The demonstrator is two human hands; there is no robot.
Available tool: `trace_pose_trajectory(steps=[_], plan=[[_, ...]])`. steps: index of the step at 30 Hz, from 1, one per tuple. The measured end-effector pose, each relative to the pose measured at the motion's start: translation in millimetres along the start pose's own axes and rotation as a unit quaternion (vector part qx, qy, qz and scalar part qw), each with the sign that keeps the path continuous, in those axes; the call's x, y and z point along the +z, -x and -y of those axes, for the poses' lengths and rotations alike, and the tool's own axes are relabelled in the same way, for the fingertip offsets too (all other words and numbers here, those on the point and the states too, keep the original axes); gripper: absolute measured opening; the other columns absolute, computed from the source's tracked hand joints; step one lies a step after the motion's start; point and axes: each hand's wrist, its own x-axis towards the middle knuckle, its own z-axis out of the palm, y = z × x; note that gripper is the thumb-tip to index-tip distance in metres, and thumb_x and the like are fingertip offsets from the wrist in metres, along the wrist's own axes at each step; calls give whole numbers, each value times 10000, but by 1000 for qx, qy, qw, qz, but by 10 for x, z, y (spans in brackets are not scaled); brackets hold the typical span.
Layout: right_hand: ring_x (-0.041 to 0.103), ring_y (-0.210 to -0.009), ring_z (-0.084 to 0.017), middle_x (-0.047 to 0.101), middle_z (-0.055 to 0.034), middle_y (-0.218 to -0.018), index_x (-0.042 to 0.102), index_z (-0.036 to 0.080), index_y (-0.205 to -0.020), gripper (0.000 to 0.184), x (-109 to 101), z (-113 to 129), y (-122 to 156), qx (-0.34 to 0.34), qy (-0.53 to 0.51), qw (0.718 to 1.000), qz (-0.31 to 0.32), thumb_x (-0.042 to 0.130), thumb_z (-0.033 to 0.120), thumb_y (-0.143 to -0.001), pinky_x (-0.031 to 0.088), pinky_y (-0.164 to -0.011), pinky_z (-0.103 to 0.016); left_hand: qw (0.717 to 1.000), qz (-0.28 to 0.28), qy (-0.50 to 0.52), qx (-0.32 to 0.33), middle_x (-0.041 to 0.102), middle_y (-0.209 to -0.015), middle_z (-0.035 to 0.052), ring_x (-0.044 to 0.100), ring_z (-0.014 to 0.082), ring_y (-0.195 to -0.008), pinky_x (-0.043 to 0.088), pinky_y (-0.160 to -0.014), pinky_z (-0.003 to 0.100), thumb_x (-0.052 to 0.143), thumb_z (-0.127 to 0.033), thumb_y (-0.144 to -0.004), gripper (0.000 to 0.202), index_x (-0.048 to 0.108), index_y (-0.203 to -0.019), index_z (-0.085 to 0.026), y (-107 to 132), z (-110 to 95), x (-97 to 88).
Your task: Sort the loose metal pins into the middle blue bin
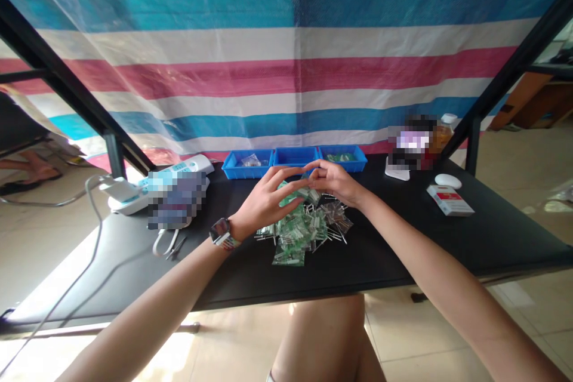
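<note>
Over a heap of small clear-and-green plastic packets point(298, 230) on the black table, my two hands meet at the fingertips. My left hand point(264, 200), with a watch point(221, 231) on its wrist, has its fingers stretched out and apart, thumb above the packets. My right hand point(335, 183) comes from the other side, its fingers bent and somewhat apart, the tips overlapping those of the left. Nothing held shows in either hand. Thin silvery rods point(336, 234) stick out of the heap, and a brownish packet point(339, 215) lies at its right side.
Behind my hands stand three joined blue trays point(247, 173); the outer two contain small packets. On the left lie a power strip point(134, 198), a cable point(92, 239) and a blurred object point(176, 198). At right are a cigarette-pack-like box point(450, 200), a white oval object point(447, 181) and a bottle point(443, 131).
</note>
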Motion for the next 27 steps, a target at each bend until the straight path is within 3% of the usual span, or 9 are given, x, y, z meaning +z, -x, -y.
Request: trace_pose_trajectory(steps=[4, 9, 11, 14, 16, 18, 21, 24, 27], plan=[[663, -710, -147, 666, 9, -881, 675, 220, -1190, 527, 156, -86, 19, 21, -40, 998, 44, 917, 417, -765, 600, -661, -297, 997, -20, 69, -2, 766, -1171, 81, 657, 258, -1176, 545, -1038, 435, 674, -217, -1018, 261, 704, -1275, -255, -3, -12, 22], [704, -820, -185, 699, -57, -1027, 668, 236, -1278, 349, 187, -162, 27, -107, 83, 990, -34, 678, 403, -971, 644, -721, -340, 961, -73, 182, -193, 750, -1010, 57, 694, 192, -918, 548, -831, 310, 717, -334, -1006, 229, 706, -1203, -218, -4, -21, 78], [711, -883, -190, 689, -82, -1190, 617, 276, -1410, 424, 175, -161, 54, -206, 192, 956, -85, 619, 272, -986, 648, -788, -364, 931, -88, 242, -260, 687, -867, 16, 652, 162, -793, 509, -715, 267, 753, -370, -978, 324, 676, -1251, -214, -10, -10, 86], [704, -1090, -236, 586, -103, -1462, 549, 350, -1528, 610, 155, -133, 111, -321, 393, 858, -80, 600, 139, -958, 626, -970, -451, 887, -94, 334, -304, 529, -695, -51, 503, 106, -595, 391, -557, 225, 784, -398, -952, 372, 663, -1249, -209, -23, 19, 89], [662, -1226, -266, 532, -99, -1547, 596, 354, -1495, 576, 156, -117, 140, -357, 476, 801, -65, 595, 120, -969, 592, -1058, -490, 866, -94, 377, -315, 508, -681, -59, 463, 92, -561, 353, -525, 217, 804, -413, -933, 383, 664, -1223, -207, -30, 34, 94], [637, -1281, -279, 562, -101, -1529, 676, 322, -1403, 452, 180, -114, 153, -374, 499, 779, -69, 595, 142, -996, 576, -1085, -509, 853, -89, 402, -320, 552, -701, -46, 509, 102, -585, 380, -540, 218, 816, -430, -919, 412, 656, -1224, -205, -32, 40, 100], [672, -1184, -271, 723, -102, -1276, 765, 266, -1208, 240, 245, -128, 142, -370, 455, 805, -87, 602, 224, -1036, 573, -1048, -499, 853, -72, 409, -315, 660, -759, -1, 640, 154, -694, 490, -646, 255, 720, -483, -984, 382, 649, -1226, -196, -19, 36, 99], [706, -962, -247, 771, -73, -994, 779, 231, -1018, 181, 289, -157, 95, -294, 342, 885, -116, 643, 349, -1029, 588, -925, -435, 885, -65, 365, -282, 724, -821, 39, 705, 198, -810, 557, -798, 323, 548, -458, -1077, 344, 641, -1264, -185, 7, 37, 82], [699, -820, -233, 748, -53, -867, 754, 217, -898, 281, 268, -191, 30, -161, 181, 962, -129, 744, 497, -931, 594, -800, -384, 944, -88, 231, -217, 732, -961, 68, 708, 211, -897, 578, -881, 365, 564, -320, -1058, 335, 619, -1364, -196, 25, 55, 62]])
